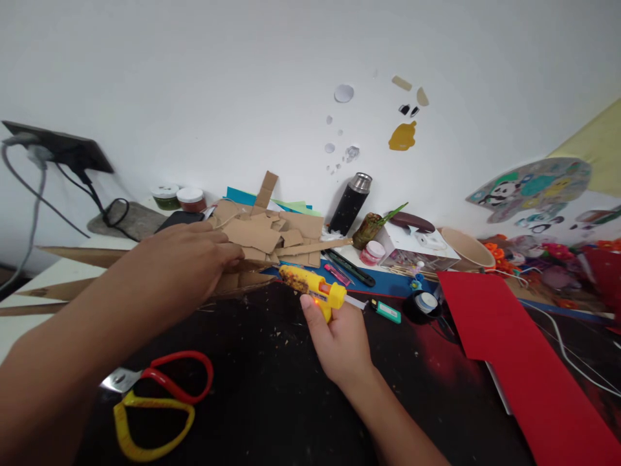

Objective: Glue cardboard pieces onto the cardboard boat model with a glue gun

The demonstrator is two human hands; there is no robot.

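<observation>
Right hand wrapped round the glue gun, left hand bent over the cardboard pile, whether pinching a piece I cannot tell, the probably hot tip is best kept steady and clear of those left fingers.

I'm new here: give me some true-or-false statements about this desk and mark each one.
The right hand holds a yellow glue gun. True.
The scissors have one red handle and one yellow handle. True.
The left hand holds the scissors. False: it is at the cardboard pieces; the scissors lie on the dark tabletop.
The black flask is topped with red. False: its cap is silver.
A green lighter lies right of the glue gun. True.
</observation>
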